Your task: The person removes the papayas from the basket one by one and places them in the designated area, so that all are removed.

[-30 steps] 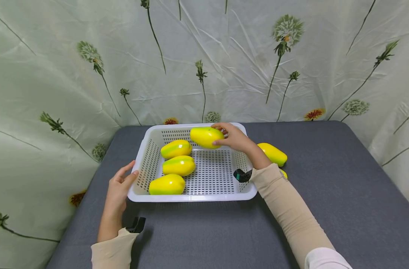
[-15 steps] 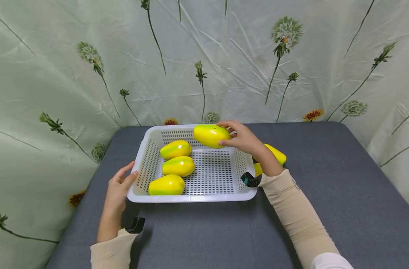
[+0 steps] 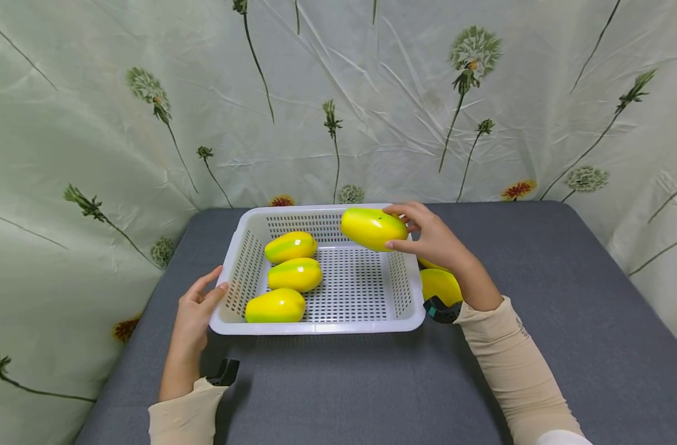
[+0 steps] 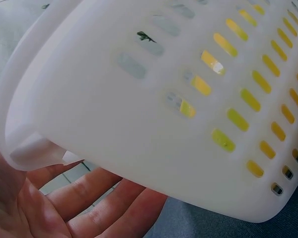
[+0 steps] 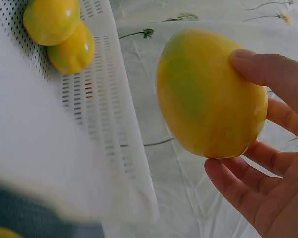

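Right grip [image 3: 435, 240] holds yellow fruit [image 3: 372, 229]; two fruits [image 3: 440, 283] beside basket [image 3: 316, 328] partly hidden.

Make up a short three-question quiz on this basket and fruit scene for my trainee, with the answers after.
1. How many yellow fruits lie inside the white basket?
2. True or false: the left hand touches the basket.
3. Where is the fruit in the right hand: A, lying on the basket's floor; B, held in the air; C, under the basket?

Key: 1. Three. 2. True. 3. B.
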`<state>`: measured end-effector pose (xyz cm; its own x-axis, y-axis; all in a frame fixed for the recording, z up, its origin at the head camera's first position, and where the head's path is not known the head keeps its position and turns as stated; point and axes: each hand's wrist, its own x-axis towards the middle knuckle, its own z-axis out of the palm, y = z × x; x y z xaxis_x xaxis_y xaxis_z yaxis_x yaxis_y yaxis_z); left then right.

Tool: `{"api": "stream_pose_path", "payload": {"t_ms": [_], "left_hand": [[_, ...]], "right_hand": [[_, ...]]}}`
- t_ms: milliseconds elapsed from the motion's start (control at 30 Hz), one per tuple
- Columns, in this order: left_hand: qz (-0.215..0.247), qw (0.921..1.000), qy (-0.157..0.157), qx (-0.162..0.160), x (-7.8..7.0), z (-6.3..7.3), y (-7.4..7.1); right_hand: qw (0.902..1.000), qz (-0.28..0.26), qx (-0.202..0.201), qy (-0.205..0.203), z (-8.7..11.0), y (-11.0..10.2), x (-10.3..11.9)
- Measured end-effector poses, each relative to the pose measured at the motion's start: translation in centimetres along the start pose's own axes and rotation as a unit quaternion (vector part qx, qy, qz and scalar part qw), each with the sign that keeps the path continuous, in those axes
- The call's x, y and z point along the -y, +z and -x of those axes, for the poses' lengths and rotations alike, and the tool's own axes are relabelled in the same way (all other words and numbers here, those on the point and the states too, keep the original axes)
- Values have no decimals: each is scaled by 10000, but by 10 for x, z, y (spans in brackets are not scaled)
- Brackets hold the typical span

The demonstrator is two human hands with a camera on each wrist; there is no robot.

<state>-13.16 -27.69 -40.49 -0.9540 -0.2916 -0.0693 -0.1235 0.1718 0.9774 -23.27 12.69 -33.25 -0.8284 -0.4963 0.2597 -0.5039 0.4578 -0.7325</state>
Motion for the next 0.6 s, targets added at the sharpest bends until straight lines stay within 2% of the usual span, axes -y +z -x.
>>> {"api": "stream_pose_path", "payload": {"t_ms": [300, 600], "left_hand": [[-52, 10000, 4, 21, 1, 0, 0], [-202, 9998, -51, -81, 1, -1, 0]], "right_hand": [[9999, 17, -23, 156, 34, -8, -3], [9997, -104, -220, 3, 71, -16, -21]]}}
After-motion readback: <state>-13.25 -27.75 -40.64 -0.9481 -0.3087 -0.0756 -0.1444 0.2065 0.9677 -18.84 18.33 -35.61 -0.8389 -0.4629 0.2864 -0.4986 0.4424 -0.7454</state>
